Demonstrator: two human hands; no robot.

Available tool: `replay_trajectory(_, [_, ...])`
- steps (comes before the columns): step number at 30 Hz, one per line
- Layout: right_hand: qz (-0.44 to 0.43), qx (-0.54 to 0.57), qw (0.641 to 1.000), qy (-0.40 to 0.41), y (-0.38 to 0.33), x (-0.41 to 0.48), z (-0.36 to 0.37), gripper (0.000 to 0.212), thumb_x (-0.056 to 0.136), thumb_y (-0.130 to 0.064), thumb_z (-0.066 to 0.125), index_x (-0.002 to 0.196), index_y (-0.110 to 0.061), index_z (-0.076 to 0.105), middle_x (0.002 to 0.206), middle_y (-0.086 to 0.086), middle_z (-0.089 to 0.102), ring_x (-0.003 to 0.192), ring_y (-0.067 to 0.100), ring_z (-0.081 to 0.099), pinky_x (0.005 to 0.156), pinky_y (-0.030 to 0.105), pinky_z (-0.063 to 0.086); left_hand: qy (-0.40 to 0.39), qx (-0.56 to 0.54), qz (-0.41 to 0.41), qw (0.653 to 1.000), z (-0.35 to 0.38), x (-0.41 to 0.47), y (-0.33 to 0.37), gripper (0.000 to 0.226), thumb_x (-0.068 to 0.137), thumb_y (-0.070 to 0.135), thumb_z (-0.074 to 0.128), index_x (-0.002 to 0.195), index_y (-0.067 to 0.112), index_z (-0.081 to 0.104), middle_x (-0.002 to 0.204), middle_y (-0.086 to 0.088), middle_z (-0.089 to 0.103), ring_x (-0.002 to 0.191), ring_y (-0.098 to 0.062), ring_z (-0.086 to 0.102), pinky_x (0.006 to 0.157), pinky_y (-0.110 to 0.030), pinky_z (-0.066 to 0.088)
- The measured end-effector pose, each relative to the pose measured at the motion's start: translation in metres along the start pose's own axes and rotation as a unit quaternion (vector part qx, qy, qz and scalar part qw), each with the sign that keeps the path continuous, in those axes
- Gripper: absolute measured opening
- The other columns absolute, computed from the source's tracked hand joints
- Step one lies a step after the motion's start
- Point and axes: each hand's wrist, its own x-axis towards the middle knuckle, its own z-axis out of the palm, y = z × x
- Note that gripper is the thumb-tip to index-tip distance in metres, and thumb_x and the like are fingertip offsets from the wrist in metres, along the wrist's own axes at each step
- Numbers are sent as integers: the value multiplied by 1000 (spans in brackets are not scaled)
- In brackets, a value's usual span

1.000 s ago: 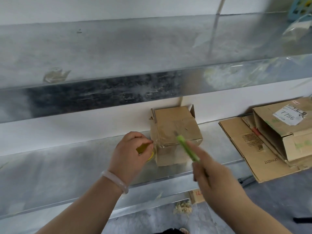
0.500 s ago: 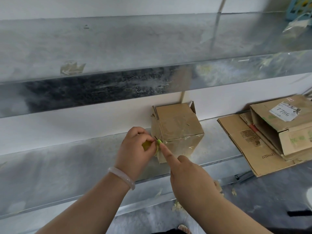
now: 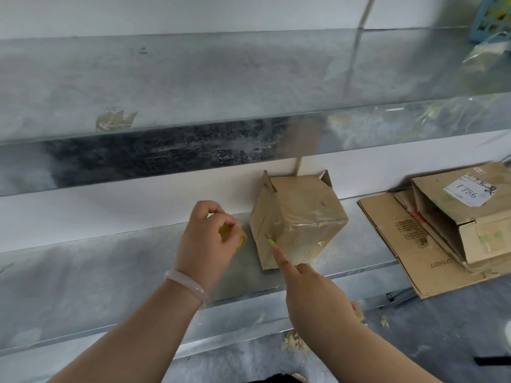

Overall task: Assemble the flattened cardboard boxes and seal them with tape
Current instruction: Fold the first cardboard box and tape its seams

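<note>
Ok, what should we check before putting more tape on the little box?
1. Little box sitting on the shelf: ok.
2. Tape roll gripped in the left hand: ok.
3. Right hand touching the box's side with one straight finger: ok.
4. Stuck-on tape lying smooth: not ok, it looks wrinkled.
5. Roll cut free from the box: cannot tell.
6. Back flaps tucked in: not ok, two corners stick up.

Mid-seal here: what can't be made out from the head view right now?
Head view only:
Yellow object in the left hand: mostly covered by its fingers.
Small box: rear and underside face away, so any tape there is unseen.
Labelled box: cut off by the right edge.
</note>
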Motion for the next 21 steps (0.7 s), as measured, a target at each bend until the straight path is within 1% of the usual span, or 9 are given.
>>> replay_trajectory(2, [-17, -2, 1000, -6, 3, 2, -1, 109, 87, -4, 41, 120, -57, -48, 80, -8, 29, 61, 15, 42, 56, 34, 39, -16, 15, 9, 1000, 1, -2, -2, 7, 85, 20, 67, 85, 13, 69, 101, 4, 48, 83, -6, 50, 72, -22, 43])
replay_trajectory(4, [-56, -7, 998, 0, 1, 5, -2, 111, 88, -5, 44, 118, -59, -48, 80, -7, 30, 61, 17, 42, 55, 34, 40, -30, 15, 13, 999, 4, -5, -3, 7, 88, 19, 64, 88, 12, 67, 100, 4, 49, 83, -9, 53, 72, -24, 46])
replay_trajectory(9, [-123, 24, 991, 43, 14, -1, -7, 94, 98, -17, 42, 135, -56, -35, 104, -2, 58, 68, 19, 55, 60, 35, 51, -40, 23, 3, 999, 10, -11, -16, 4, 89, 14, 60, 85, 15, 61, 96, 4, 52, 79, -15, 53, 67, -33, 49])
replay_trajectory(11, [-186, 49, 974, 116, 20, -6, -13, 69, 100, -27, 38, 149, -47, -6, 101, -3, 67, 62, 17, 57, 54, 33, 51, -34, 49, 0, 998, 9, -12, -24, 7, 87, 11, 60, 83, 16, 60, 95, 5, 53, 76, -18, 55, 63, -31, 47])
replay_trajectory(13, [-222, 103, 947, 207, 32, -12, -18, 50, 97, -28, 40, 145, -30, 29, 89, -4, 70, 53, 10, 56, 45, 30, 50, -25, 76, 5, 997, 7, -12, -29, 9, 86, 10, 58, 79, 16, 60, 94, 5, 55, 72, -20, 56, 61, -31, 46])
replay_trajectory(14, [-226, 147, 929, 253, 41, -14, -18, 44, 95, -26, 41, 139, -25, 37, 90, -8, 67, 55, 3, 54, 46, 26, 49, -19, 87, 13, 996, 6, -12, -32, 8, 83, 12, 57, 77, 16, 60, 92, 5, 56, 70, -20, 57, 61, -31, 47])
replay_trajectory(16, [-205, 230, 895, 322, 62, -13, -20, 36, 96, -24, 40, 131, -17, 43, 97, -18, 57, 65, -4, 50, 56, 18, 47, -9, 104, 21, 994, 6, -11, -39, 8, 79, 14, 57, 75, 17, 62, 91, 5, 58, 69, -21, 58, 61, -32, 48])
replay_trajectory(18, [-132, 267, 883, 363, 87, -7, -23, 33, 98, -25, 38, 129, -15, 44, 95, -17, 51, 73, -1, 50, 61, 14, 43, -8, 128, 5, 992, 8, -13, -50, 8, 81, 12, 64, 76, 17, 68, 99, 1, 60, 68, -22, 61, 65, -35, 50])
replay_trajectory(21, [32, 208, 930, 300, 125, 16, -15, 35, 102, -21, 39, 136, -28, 43, 102, -12, 43, 88, -10, 49, 61, 12, 35, -29, 190, -35, 981, 17, -23, -66, 6, 80, 11, 73, 77, 17, 74, 116, -6, 59, 74, -25, 65, 77, -44, 51])
